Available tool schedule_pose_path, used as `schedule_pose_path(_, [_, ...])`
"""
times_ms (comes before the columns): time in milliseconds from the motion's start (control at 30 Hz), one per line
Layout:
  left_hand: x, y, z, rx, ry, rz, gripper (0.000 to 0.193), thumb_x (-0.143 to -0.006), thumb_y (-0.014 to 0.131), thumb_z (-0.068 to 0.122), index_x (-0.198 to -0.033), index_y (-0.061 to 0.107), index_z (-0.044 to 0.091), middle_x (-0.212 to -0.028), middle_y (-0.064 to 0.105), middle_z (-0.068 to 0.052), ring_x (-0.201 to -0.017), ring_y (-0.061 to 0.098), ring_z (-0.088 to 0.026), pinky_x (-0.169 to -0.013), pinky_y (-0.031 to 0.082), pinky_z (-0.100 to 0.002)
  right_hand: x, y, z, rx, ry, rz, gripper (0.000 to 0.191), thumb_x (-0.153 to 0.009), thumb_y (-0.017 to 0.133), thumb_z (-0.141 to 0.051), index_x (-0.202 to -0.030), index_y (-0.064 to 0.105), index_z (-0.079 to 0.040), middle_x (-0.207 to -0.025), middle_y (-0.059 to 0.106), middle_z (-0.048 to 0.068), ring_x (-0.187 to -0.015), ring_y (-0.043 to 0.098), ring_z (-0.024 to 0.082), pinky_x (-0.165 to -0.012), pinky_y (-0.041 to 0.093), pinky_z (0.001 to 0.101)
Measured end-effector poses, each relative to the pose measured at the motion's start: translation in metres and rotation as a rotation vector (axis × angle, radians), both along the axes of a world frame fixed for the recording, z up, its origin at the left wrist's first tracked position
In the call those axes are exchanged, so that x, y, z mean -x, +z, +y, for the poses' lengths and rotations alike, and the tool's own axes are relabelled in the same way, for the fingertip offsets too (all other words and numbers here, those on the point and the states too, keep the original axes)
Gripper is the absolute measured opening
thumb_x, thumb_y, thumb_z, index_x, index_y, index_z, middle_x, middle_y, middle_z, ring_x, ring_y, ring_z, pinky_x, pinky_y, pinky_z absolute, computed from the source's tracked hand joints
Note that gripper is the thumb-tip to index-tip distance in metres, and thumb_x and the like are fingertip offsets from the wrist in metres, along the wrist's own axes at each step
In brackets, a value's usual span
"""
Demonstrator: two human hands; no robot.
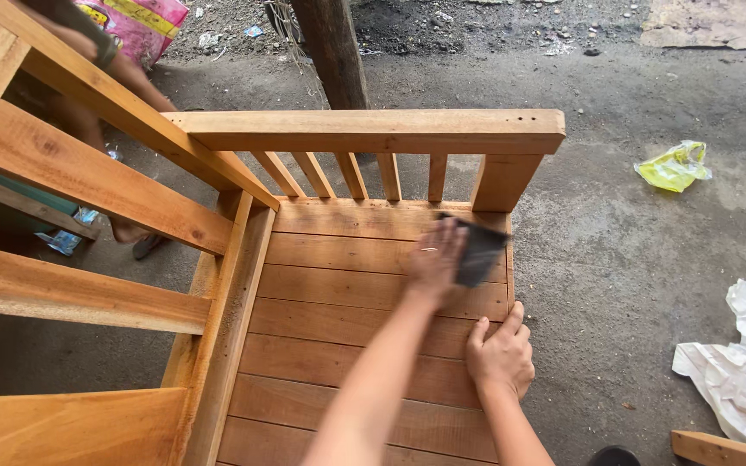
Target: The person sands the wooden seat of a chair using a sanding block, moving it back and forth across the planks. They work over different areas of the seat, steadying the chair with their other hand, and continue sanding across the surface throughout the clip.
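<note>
Item: a dark sheet of sandpaper [481,252], which we find pressed flat on the slatted wooden seat [347,345] of an unfinished chair, near the seat's far right corner just below the armrest post [500,181]. Our left hand [435,259] lies on its left portion; the fingers [449,235] are spread narrow and flat over the sheet's near edge, holding it down against the slat, and the rest of the sheet juts out to the right beyond the fingertips, blurred. Our right hand [501,352] rests on the seat's right edge, nearer to us and apart from the sandpaper; its fingers are curled loosely together, the thumb raised, gripping nothing but the seat's rim. Also listed: a horizontal armrest rail [373,129] with a row of short spindles [351,175] beneath it; angled wooden back rails [88,173] at left; another person's leg and sandalled foot [135,237] behind those rails; a concrete floor [615,259] carrying a crumpled yellow plastic bag [673,166] and a crumpled white paper [740,375] at right.
</note>
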State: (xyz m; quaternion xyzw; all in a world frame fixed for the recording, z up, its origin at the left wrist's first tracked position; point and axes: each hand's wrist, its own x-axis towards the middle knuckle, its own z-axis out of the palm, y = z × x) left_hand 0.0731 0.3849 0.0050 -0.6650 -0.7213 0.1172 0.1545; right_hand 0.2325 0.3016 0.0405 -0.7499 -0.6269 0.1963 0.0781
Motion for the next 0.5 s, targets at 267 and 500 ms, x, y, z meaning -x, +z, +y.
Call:
schedule_pose_path(267, [0.027, -0.008, -0.007, -0.104, -0.195, -0.617, 0.113, -0.072, 0.079, 0.037, -0.163, 0.017, 0.015, -0.172, 0.013, -0.012, -0.16, 0.012, -0.029, -0.13, 0.014, -0.047, -0.005, -0.001, 0.0, 0.007, 0.006, 0.01, 0.073, -0.095, 0.05, -0.05, -0.157, 0.032, -0.016, -0.134, 0.059, 0.018, -0.115, 0.063, 0.039, -0.089, 0.053, 0.0542])
schedule_pose_path(500, [0.21, 0.019, -0.107, -0.003, 0.325, -0.308, 0.102, -0.088, 0.067, 0.03, -0.163, 0.001, 0.008, -0.169, -0.004, -0.018, -0.153, -0.001, -0.035, -0.12, 0.007, -0.052, 0.0, 0.002, 0.001, 0.034, 0.001, -0.011, 0.075, -0.095, 0.05, -0.05, -0.158, 0.03, -0.015, -0.135, 0.058, 0.017, -0.113, 0.064, 0.039, -0.088, 0.053, 0.0545])
